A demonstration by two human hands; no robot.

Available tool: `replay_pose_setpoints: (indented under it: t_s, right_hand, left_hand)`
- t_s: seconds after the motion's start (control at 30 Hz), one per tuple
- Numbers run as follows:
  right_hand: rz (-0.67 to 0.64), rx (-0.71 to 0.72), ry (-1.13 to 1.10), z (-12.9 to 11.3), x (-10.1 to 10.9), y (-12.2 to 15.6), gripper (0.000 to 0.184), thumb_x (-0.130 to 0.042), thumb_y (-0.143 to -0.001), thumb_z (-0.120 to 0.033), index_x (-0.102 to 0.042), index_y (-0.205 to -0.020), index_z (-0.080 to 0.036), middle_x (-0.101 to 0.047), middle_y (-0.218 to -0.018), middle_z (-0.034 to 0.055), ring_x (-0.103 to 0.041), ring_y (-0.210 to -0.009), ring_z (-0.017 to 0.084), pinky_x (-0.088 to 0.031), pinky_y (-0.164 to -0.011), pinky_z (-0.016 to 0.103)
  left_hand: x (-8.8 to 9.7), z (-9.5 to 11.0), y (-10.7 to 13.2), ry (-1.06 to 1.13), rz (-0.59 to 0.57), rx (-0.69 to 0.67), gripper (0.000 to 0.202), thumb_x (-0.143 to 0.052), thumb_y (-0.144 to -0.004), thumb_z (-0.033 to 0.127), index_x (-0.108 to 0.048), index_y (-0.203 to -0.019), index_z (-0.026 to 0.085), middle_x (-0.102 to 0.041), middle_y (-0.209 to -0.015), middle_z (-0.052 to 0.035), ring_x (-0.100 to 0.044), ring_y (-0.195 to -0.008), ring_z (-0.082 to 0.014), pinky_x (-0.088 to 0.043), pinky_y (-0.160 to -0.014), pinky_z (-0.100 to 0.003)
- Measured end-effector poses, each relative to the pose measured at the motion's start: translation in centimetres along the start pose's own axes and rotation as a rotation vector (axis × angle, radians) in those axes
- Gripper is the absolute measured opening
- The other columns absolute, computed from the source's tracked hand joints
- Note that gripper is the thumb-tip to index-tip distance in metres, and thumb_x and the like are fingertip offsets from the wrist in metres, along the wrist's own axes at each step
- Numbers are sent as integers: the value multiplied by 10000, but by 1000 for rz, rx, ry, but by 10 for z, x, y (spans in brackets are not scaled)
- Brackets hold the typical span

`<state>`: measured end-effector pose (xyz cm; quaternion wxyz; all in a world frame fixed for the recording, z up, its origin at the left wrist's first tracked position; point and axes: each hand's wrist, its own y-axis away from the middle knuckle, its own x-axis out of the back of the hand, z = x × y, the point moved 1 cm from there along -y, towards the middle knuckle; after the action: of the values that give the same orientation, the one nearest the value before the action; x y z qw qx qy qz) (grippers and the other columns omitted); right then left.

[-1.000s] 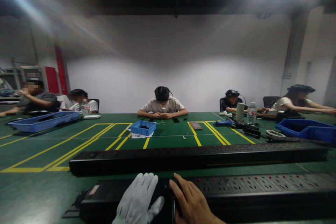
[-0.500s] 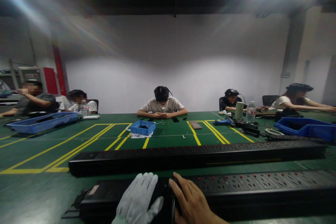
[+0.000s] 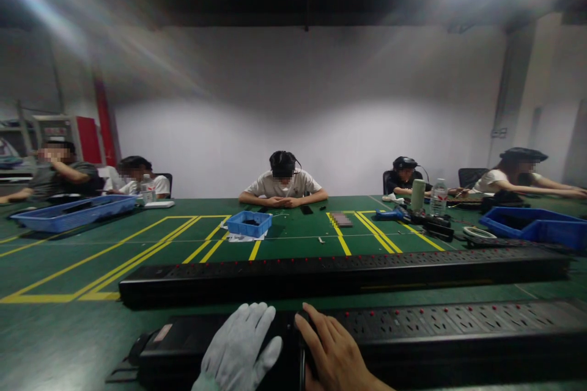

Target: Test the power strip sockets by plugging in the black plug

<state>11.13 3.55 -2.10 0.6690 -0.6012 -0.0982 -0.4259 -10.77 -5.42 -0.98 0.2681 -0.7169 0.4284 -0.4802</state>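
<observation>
Both my hands are on the near black socket strip [image 3: 440, 321]: the gloved left hand [image 3: 241, 345] lies flat, fingers nearly together, thumb spread; the bare right hand [image 3: 334, 348] curls over a dark piece [image 3: 306, 316] at its top, but I cannot tell whether I'm clamping it. I'd expect the strip to be stiff, fairly heavy and slick-cased, so I'd hold it by its long edges, hands well apart, off the red dots [image 3: 397, 313]. Just beyond it, a second strip [image 3: 321, 278] would obstruct pushing forward; farther beyond stands a small blue basket [image 3: 247, 230].
</observation>
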Motion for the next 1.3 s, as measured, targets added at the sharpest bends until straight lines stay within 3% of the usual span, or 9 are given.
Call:
replay_pose_setpoints:
  t_s: [0.37,0.53,0.67,0.77,0.87,0.97,1.1,1.2,1.3]
  right_hand:
    - [44,21,3,1,8,-4,723,-459,-693,-172,-359,-1404,-83,-576,-1295,211,-626,-1092,278,-540,-840,357]
    - [-14,-37,-55,0,9,-7,649,-500,-714,-184,-428,-1356,-127,-596,-1275,172,-628,-1063,261,-524,-859,347]
    - [-128,-108,-186,8,22,-21,436,-575,-786,-255,-530,-1217,-203,-644,-1193,99,-627,-1028,233,-496,-893,341]
    - [-246,-131,-272,18,37,-38,262,-638,-844,-336,-574,-1091,-275,-690,-1063,5,-604,-1070,219,-372,-1047,423]
    - [-267,-229,-326,27,43,-48,231,-670,-863,-329,-586,-1077,-298,-706,-1011,-26,-618,-1053,203,-265,-1101,511]
    - [-177,-249,-345,29,41,-46,252,-698,-856,-329,-595,-1082,-286,-718,-997,-22,-637,-1011,192,-178,-1129,520]
    - [78,38,-210,22,53,-39,227,-591,-928,-263,-583,-1155,-250,-725,-1064,-16,-626,-1046,171,21,-1167,429]
    - [160,181,-177,13,63,-45,240,-548,-946,-270,-575,-1182,-237,-712,-1121,-2,-620,-1057,172,40,-1166,411]
    - [104,22,-330,6,55,-59,243,-552,-941,-244,-559,-1182,-279,-699,-1145,-20,-628,-1028,158,-26,-1162,419]
  left_hand:
    - [0,4,-2,-105,5,-89,451,-520,-895,472,-560,-1261,211,-676,-1152,-30,-629,-1053,-192,-517,-910,-335]
    - [10,0,-11,-117,52,-10,447,-393,-945,500,-598,-1188,185,-706,-1038,-40,-651,-973,-196,-501,-877,-342]
    - [0,-11,1,-117,40,-189,311,-379,-957,228,-595,-1172,292,-693,-1067,34,-642,-958,-132,-444,-963,-300]
    - [-18,-20,21,-119,-70,-116,433,-394,-875,53,-589,-1169,304,-678,-1090,18,-622,-1021,-151,-401,-1040,-356]
    - [-31,-23,38,-111,-151,-69,470,-464,-816,41,-569,-1194,301,-663,-1121,-13,-606,-1057,-188,-403,-1046,-415]
    - [-36,-24,45,-129,-273,-68,463,-513,-816,100,-550,-1237,288,-634,-1198,-46,-601,-1078,-217,-422,-1029,-448]
    - [-31,-24,37,-142,-411,-94,468,-493,-828,80,-559,-1257,253,-639,-1203,-86,-619,-1076,-244,-490,-957,-442]
    - [-25,-26,29,-156,-456,-95,497,-460,-810,24,-583,-1246,229,-658,-1176,-105,-645,-1043,-256,-534,-895,-430]
    - [-19,-35,23,-160,-546,-70,548,-428,-796,-23,-590,-1251,237,-664,-1171,-112,-658,-1027,-257,-551,-865,-417]
